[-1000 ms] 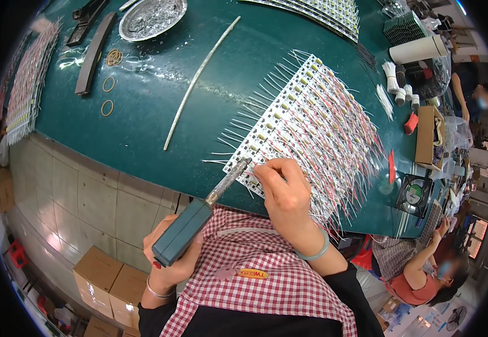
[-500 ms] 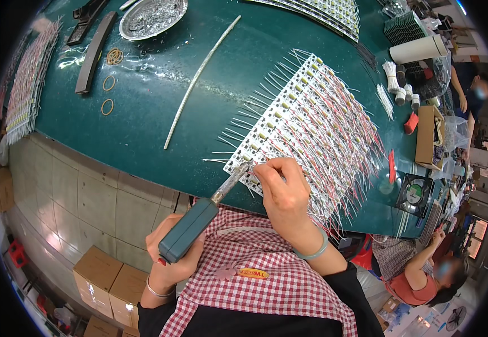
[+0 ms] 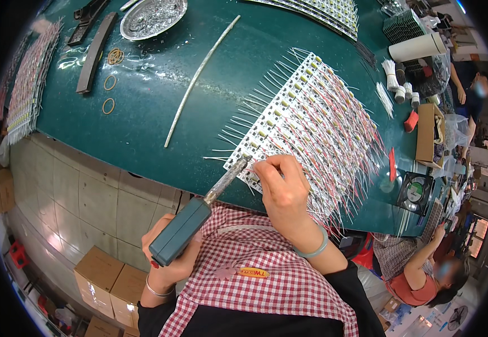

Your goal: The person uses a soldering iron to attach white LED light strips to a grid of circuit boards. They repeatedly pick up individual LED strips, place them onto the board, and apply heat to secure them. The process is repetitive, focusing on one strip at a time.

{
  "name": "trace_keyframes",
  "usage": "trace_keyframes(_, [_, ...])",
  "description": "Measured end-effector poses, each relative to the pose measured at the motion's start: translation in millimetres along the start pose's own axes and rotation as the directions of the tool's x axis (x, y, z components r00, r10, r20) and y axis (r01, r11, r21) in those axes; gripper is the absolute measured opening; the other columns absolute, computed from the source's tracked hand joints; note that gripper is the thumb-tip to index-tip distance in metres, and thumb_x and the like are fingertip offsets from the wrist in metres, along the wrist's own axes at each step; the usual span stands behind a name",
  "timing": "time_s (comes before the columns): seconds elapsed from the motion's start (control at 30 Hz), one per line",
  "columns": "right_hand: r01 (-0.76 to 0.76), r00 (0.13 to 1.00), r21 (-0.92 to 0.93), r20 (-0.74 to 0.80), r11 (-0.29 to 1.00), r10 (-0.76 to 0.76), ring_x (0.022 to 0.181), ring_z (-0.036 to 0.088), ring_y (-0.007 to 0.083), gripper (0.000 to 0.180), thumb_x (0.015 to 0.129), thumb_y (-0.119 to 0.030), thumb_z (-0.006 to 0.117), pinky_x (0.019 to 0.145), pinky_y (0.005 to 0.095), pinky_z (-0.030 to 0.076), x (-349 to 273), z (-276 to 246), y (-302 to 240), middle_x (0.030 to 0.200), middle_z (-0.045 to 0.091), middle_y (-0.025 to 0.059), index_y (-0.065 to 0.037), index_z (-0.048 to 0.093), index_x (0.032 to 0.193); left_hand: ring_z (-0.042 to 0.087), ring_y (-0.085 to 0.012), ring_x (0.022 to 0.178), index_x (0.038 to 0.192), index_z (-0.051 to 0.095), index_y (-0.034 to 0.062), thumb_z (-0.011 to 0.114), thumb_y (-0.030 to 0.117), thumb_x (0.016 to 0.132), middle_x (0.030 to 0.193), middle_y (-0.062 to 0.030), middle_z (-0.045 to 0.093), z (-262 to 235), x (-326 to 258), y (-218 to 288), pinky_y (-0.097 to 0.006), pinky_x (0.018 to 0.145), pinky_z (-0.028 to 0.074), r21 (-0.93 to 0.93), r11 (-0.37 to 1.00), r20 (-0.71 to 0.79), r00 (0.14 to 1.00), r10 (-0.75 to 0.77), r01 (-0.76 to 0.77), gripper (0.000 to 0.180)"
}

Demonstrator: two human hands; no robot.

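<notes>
A soldering iron point(image 3: 225, 178) with a green, box-shaped handle rests in my left hand point(image 3: 172, 251), whose fingers are wrapped round it. Its metal barrel slants up to the near left corner of a panel of small white circuit boards point(image 3: 266, 133). Rows of yellowish parts cover that panel, with many thin white and red wires fanning out to the right. Close by the iron's tip, my right hand point(image 3: 284, 188) is closed in a pinch over the panel's near edge. Between its fingertips seems to be a thin wire, mostly hidden by the fingers.
A thin pale rod point(image 3: 201, 73) lies left of the panel. Farther left are rubber bands point(image 3: 109, 83), a dark bar point(image 3: 96, 53) and a metal dish of scraps point(image 3: 153, 19). A small fan point(image 3: 414, 192) and a cardboard box point(image 3: 429, 135) stand right. Two people are beyond.
The soldering iron has drawn back slightly down and left with my left hand, its tip sliding a little off the spot by my right fingertips. My right hand has barely moved.
</notes>
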State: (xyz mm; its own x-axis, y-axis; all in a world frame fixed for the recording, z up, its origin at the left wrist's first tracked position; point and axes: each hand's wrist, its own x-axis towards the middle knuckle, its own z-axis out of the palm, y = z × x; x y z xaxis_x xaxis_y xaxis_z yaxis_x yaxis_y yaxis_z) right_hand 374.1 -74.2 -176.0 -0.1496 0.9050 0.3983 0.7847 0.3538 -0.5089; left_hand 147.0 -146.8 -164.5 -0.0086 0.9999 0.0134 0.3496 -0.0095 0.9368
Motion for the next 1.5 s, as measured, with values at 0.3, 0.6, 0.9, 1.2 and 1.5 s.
trace_keyframes(0.3, [-0.001, 1.0, -0.005, -0.017, 1.0, 0.001, 0.077, 0.057, 0.0286, 0.019, 0.073, 0.008, 0.066, 0.065, 0.0371, 0.048, -0.6, 2.8, -0.2, 0.086, 0.056, 0.0123, 0.0, 0.063, 0.09, 0.068, -0.0237, 0.072, 0.088, 0.068, -0.0071, 0.072, -0.004, 0.07, 0.086, -0.0166, 0.068, -1.6, 0.5, 6.6, -0.03, 0.063, 0.053, -0.031, 0.999, -0.003, 1.0, -0.015, 0.015, 0.019])
trace_keyframes(0.6, [0.054, 0.998, -0.003, -0.042, 0.999, -0.054, 0.075, 0.056, 0.0276, 0.02, 0.073, 0.007, 0.066, 0.062, 0.0372, 0.047, -0.2, -7.2, -5.5, 0.082, 0.055, 0.0107, -0.002, 0.062, 0.09, 0.07, -0.0248, 0.074, 0.09, 0.069, -0.0081, 0.072, -0.004, 0.07, 0.088, -0.0178, 0.069, -3.4, -8.2, 1.8, -0.03, 0.064, 0.054, -0.024, 0.999, -0.054, 0.998, -0.025, 0.024, 0.021])
trace_keyframes(0.9, [0.026, 1.0, 0.044, -0.016, 0.999, -0.025, 0.072, 0.055, 0.0253, 0.018, 0.076, 0.004, 0.07, 0.059, 0.0354, 0.046, -10.8, 3.6, -8.7, 0.08, 0.055, 0.009, -0.002, 0.063, 0.091, 0.068, -0.0231, 0.072, 0.09, 0.068, -0.0073, 0.072, -0.004, 0.07, 0.087, -0.0164, 0.068, -7.3, -7.4, 5.7, -0.029, 0.063, 0.053, 0.013, 1.0, -0.005, 1.0, 0.015, -0.015, 0.02])
trace_keyframes(1.2, [0.026, 1.0, 0.028, -0.002, 0.999, -0.026, 0.073, 0.055, 0.0261, 0.018, 0.077, 0.004, 0.07, 0.061, 0.0361, 0.047, -11.0, 5.1, -8.7, 0.081, 0.055, 0.0094, -0.001, 0.063, 0.092, 0.066, -0.0216, 0.068, 0.088, 0.067, -0.0062, 0.071, -0.005, 0.07, 0.083, -0.0143, 0.066, -5.6, -6.4, 7.4, -0.028, 0.061, 0.052, 0.013, 1.0, 0.003, 1.0, 0.004, -0.004, 0.018])
trace_keyframes(1.5, [0.011, 1.0, 0.024, 0.019, 1.0, -0.011, 0.074, 0.055, 0.0268, 0.018, 0.077, 0.005, 0.069, 0.063, 0.0368, 0.047, -11.5, 6.1, -8.1, 0.082, 0.054, 0.0101, -0.001, 0.063, 0.092, 0.064, -0.0217, 0.064, 0.086, 0.066, -0.006, 0.071, -0.004, 0.069, 0.079, -0.0146, 0.064, -3.3, -2.8, 7.3, -0.028, 0.057, 0.049, 0.07, 0.995, -0.016, 0.997, 0.078, -0.077, 0.018])
